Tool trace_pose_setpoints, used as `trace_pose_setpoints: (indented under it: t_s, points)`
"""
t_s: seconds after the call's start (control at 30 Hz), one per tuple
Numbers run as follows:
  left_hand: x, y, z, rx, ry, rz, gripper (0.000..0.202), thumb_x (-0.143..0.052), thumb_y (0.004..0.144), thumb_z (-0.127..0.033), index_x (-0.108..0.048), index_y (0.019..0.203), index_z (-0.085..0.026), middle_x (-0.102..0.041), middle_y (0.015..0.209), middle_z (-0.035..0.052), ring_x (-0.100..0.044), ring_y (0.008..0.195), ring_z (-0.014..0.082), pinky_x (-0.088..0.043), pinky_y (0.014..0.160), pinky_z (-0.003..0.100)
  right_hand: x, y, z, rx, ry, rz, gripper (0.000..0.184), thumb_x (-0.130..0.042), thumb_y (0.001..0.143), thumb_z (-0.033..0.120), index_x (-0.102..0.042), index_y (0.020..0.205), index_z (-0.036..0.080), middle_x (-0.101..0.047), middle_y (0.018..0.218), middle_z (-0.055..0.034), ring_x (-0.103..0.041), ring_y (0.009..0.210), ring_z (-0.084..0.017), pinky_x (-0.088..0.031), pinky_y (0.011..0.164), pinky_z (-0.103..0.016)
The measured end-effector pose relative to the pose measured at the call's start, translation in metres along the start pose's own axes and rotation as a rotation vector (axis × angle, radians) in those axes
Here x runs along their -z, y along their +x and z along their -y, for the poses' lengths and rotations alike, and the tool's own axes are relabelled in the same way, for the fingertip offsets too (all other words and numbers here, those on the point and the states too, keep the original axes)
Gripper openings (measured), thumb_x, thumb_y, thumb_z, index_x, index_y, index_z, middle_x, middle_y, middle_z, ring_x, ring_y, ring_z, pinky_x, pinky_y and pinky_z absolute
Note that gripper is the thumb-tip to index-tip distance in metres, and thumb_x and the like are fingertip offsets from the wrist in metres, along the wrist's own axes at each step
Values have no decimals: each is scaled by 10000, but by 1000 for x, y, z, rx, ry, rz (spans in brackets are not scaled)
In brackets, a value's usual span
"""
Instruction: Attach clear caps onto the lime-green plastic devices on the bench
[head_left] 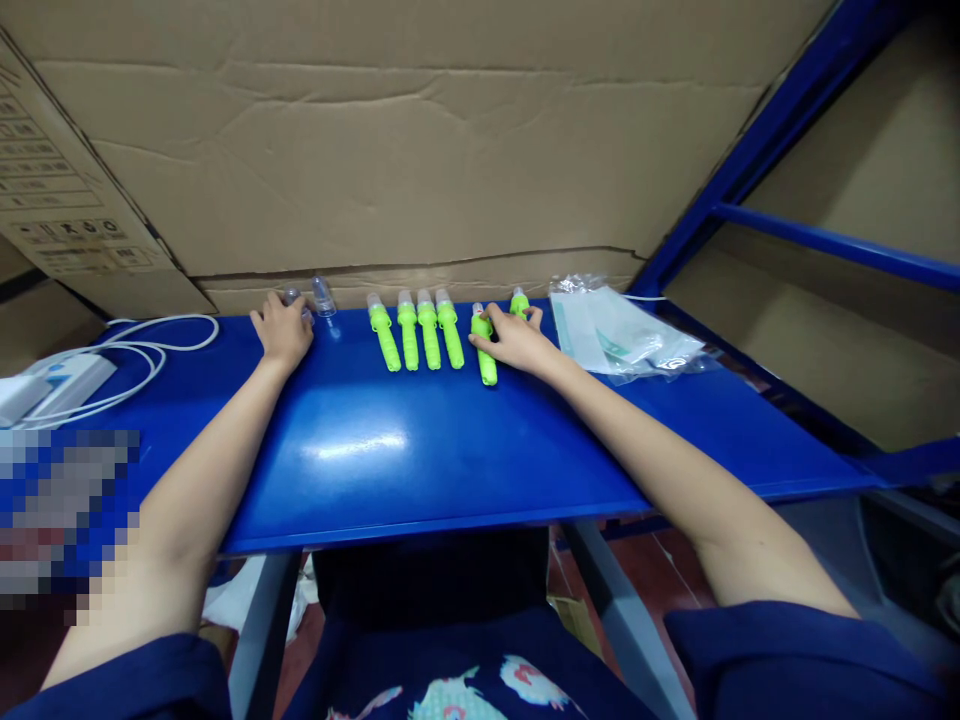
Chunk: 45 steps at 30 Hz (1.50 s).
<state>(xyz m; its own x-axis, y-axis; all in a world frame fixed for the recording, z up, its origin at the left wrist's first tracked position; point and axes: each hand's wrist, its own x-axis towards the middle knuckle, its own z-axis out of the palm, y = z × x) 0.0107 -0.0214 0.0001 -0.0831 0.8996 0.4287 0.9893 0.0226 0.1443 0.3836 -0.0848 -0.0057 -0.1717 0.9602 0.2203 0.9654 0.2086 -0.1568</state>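
My right hand (517, 338) has its thumb and fingers closed on a neon-green flashlight-like stick (487, 365) lying on the blue table, with no clear cap showing on its top end. Just behind that hand, a second neon-green stick (519, 300) is partly hidden. My left hand (283, 332) is at the back left, fingers curled over a clear plastic cap (292, 297). Right beside it stands another clear plastic cap (322, 297). Between my hands several neon-green sticks (427, 335) lie side by side, each topped with a clear cap.
The blue table (450, 450) ends at a tall cardboard wall (412, 150). A clear plastic bag (622, 325) with papers lies on the right. A white cable (161, 345) and white power strip (71, 390) are on the left. Blue metal framing (832, 240) borders the right side.
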Motion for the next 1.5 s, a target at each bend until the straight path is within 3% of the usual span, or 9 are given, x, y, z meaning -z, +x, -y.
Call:
trace_pose_setpoints:
  t_s: [0.2, 0.33, 0.57, 0.9, 1.0, 1.13, 1.3, 1.4, 1.5]
  points:
    - [0, 2, -1, 4, -39, 47, 508, -458, 934, -276, -610, 1417, -231, -489, 1453, 255, -510, 1384, 431, -411, 1106, 573, 0, 2, -1, -4, 32, 18, 477, -464, 962, 405, -498, 1342, 118, -753, 1157, -216, -649, 1198, -428, -318, 1084, -631]
    - [-3, 2, -1, 20, -35, 30, 583, -451, 945, -304, -508, 1521, -237, -522, 1437, 254, -589, 1299, 445, -318, 1150, 641, 1, 1, 1, -36, 27, 30, 546, -486, 951, 407, -462, 1398, 93, -757, 1109, -211, -656, 1183, -428, -325, 1081, -614]
    - [5, 2, -2, 7, -5, 14, 504, -490, 950, -391, -557, 1405, -185, -602, 1391, 264, -624, 1252, 450, -290, 1140, 634, 4, 1, 5, -44, 27, 72, 614, -536, 940, 414, -470, 1434, 55, -755, 1102, -209, -679, 1119, -421, -362, 1049, -558]
    - [15, 4, -7, 7, 56, 48, 567, -537, 934, -556, -567, 1309, -132, -752, 1163, 259, -690, 1156, 451, -317, 1096, 604, -1, 2, 5, -17, 11, 84, 530, -570, 938, 400, -542, 1353, 72, -658, 1349, -244, -624, 1221, -436, -416, 1034, -546]
    - [16, 5, -8, 26, 84, 36, 597, -541, 921, -603, -585, 1283, -131, -762, 1128, 256, -697, 1133, 458, -337, 1084, 587, 0, 1, 4, -24, -7, 81, 462, -577, 944, 413, -585, 1275, 90, -661, 1333, -242, -617, 1232, -426, -432, 1030, -530]
    - [12, 7, -7, 31, 67, 15, 597, -549, 892, -667, -639, 1160, -141, -774, 1055, 241, -708, 1077, 456, -356, 1061, 581, 4, -1, 4, -36, -25, 106, 398, -582, 946, 423, -617, 1167, 93, -704, 1188, -227, -674, 1081, -380, -490, 922, -465]
    - [4, 7, -7, 33, -180, -133, 491, -613, 878, -629, -635, 1071, -178, -773, 1018, 166, -709, 1059, 404, -370, 1068, 581, 10, -4, 5, -21, 1, 61, 300, -551, 909, 241, -646, 1154, 95, -720, 1176, -219, -700, 1030, -346, -524, 840, -405]
    - [-3, 9, -13, -7, -451, -251, 428, -649, 885, -594, -603, 1053, -203, -746, 968, 84, -713, 970, 312, -400, 1072, 539, 15, -4, 1, -42, 19, -57, 374, -546, 915, 261, -646, 1240, 105, -713, 1243, -222, -701, 1082, -382, -548, 867, -453]
    - [-12, 10, -27, -78, -738, -294, 534, -657, 855, -710, -566, 1019, -210, -695, 941, 53, -677, 850, 231, -486, 963, 446, 19, -3, -3, 42, 49, -194, 459, -535, 916, 264, -610, 1346, 122, -690, 1329, -211, -665, 1185, -406, -550, 920, -506]
